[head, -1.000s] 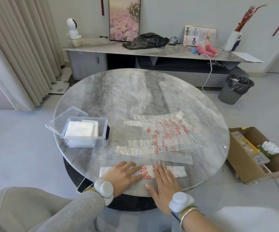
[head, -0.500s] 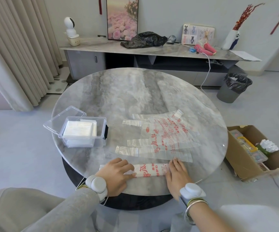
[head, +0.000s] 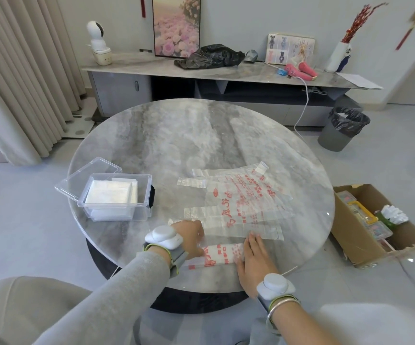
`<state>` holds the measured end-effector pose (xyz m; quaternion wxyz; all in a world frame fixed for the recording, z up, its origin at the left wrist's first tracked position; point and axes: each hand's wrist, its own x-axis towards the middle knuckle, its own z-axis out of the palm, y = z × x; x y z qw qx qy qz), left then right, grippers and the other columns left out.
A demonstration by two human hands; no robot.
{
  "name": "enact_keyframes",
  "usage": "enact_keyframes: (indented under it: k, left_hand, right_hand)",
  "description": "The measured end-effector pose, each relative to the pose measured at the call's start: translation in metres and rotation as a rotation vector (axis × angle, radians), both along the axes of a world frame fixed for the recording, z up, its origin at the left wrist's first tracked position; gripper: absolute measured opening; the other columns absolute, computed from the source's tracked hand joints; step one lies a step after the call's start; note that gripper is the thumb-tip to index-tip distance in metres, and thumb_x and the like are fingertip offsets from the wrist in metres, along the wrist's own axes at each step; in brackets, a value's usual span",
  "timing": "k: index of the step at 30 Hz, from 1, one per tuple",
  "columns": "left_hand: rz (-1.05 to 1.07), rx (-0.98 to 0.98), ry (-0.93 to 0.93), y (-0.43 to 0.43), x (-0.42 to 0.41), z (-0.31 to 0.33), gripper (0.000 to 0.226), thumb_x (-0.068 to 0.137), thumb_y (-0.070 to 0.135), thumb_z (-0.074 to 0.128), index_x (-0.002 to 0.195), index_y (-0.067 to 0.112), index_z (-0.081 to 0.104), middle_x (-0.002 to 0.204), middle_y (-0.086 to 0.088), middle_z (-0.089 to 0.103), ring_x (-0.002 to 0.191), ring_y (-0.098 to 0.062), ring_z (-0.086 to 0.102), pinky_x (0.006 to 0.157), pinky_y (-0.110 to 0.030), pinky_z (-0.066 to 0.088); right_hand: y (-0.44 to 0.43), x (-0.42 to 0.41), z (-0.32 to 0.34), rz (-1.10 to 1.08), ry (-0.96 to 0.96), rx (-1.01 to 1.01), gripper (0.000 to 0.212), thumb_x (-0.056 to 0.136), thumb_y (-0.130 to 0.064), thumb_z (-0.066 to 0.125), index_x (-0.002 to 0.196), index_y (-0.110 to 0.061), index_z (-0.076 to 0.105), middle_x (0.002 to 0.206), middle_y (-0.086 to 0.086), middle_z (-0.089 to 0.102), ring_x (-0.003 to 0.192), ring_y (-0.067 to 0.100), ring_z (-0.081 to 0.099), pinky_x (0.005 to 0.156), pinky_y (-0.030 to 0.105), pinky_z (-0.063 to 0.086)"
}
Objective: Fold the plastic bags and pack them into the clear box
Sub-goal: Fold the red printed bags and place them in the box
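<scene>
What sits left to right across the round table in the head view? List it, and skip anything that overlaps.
clear box → left hand → folded bag → right hand

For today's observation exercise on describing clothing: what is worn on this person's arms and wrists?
A long grey sleeve covers the left arm; the right forearm is bare. The left wrist device and right wrist device are rounded, pale grey, on grey straps with yellow-green edging. The right wrist also has a silver bangle.
</scene>
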<state>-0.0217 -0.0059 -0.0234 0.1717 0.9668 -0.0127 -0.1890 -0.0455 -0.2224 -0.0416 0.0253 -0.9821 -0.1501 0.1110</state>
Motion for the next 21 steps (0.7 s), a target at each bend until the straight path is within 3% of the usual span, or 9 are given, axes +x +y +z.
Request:
enact_keyframes:
  k: [2,3,5,6,9,11,13,16,21]
  left_hand:
    - [-0.041,0.113,0.075,-0.008,0.005,-0.002,0.026,0.071,0.04,0.073,0.094,0.028,0.071,0.093,0.01,0.071,0.086,-0.015,0.067,0.08,-0.032,0.057]
    - [-0.062,0.158,0.092,-0.01,0.007,-0.004,0.022,0.072,0.037,0.071,0.092,0.027,0.072,0.091,0.009,0.072,0.082,-0.016,0.067,0.078,-0.031,0.057]
    - [-0.085,0.227,0.111,-0.011,0.009,-0.007,0.018,0.072,0.032,0.069,0.088,0.026,0.074,0.088,0.007,0.074,0.071,-0.015,0.065,0.073,-0.027,0.055]
    - [-0.086,0.237,0.128,-0.012,0.009,-0.007,0.017,0.071,0.032,0.069,0.086,0.025,0.074,0.086,0.006,0.074,0.067,-0.015,0.063,0.071,-0.026,0.054]
    - [-0.065,0.185,0.145,-0.013,0.006,-0.006,0.02,0.072,0.038,0.072,0.087,0.026,0.072,0.087,0.005,0.072,0.078,-0.017,0.067,0.077,-0.032,0.056]
    - [-0.034,0.106,0.113,-0.012,0.001,-0.002,0.017,0.077,0.035,0.072,0.091,0.026,0.07,0.094,0.005,0.071,0.088,-0.018,0.066,0.08,-0.033,0.056]
    - [0.075,-0.023,0.038,-0.005,-0.006,0.001,0.011,0.078,0.034,0.075,0.082,0.028,0.067,0.091,0.008,0.068,0.089,-0.017,0.065,0.079,-0.029,0.054]
    - [0.314,-0.247,-0.083,0.008,-0.014,-0.001,0.019,0.076,0.033,0.079,0.071,0.027,0.062,0.075,0.011,0.064,0.078,-0.014,0.064,0.071,-0.025,0.052]
    - [0.721,-0.717,-0.093,0.016,-0.017,-0.007,0.024,0.073,0.027,0.086,0.07,0.017,0.065,0.057,0.007,0.058,0.05,-0.007,0.049,0.049,-0.018,0.039]
  right_hand:
    - [0.003,0.0,-0.002,0.03,-0.041,0.002,0.065,0.098,-0.035,0.012,0.149,0.004,0.016,0.16,0.012,0.004,0.148,0.025,-0.001,0.119,0.029,-0.005]
    - [0.004,0.0,-0.002,0.056,-0.045,-0.048,0.07,0.092,-0.034,0.012,0.142,0.009,0.034,0.155,0.019,0.023,0.145,0.03,0.018,0.119,0.03,-0.006]
    - [0.005,0.003,-0.007,0.095,0.022,-0.151,0.066,0.083,-0.034,0.025,0.112,0.009,0.066,0.126,0.023,0.059,0.121,0.036,0.055,0.118,0.035,0.004]
    - [0.003,0.004,-0.012,0.086,0.021,-0.157,0.063,0.081,-0.034,0.029,0.104,0.008,0.07,0.117,0.022,0.065,0.113,0.037,0.061,0.113,0.037,0.014]
    - [0.004,0.001,-0.009,0.111,-0.062,-0.15,0.062,0.078,-0.035,0.031,0.104,0.005,0.071,0.116,0.018,0.067,0.11,0.034,0.063,0.098,0.038,0.031]
    - [0.004,0.0,-0.003,0.101,-0.125,-0.096,0.061,0.082,-0.037,0.032,0.111,0.001,0.07,0.122,0.016,0.064,0.114,0.032,0.061,0.101,0.038,0.037]
    - [0.003,0.002,0.0,0.109,-0.254,-0.048,0.054,0.087,-0.042,0.046,0.121,-0.004,0.065,0.13,0.016,0.059,0.121,0.033,0.056,0.102,0.043,0.045]
    - [0.006,0.004,0.004,0.095,-0.291,-0.006,0.082,0.059,-0.041,0.082,0.13,-0.008,0.058,0.137,0.017,0.053,0.126,0.036,0.051,0.093,0.047,0.051]
    - [0.02,-0.004,0.01,0.214,-0.309,0.094,0.097,0.048,-0.044,0.089,0.133,-0.013,0.054,0.14,0.014,0.05,0.128,0.033,0.05,0.095,0.039,0.05]
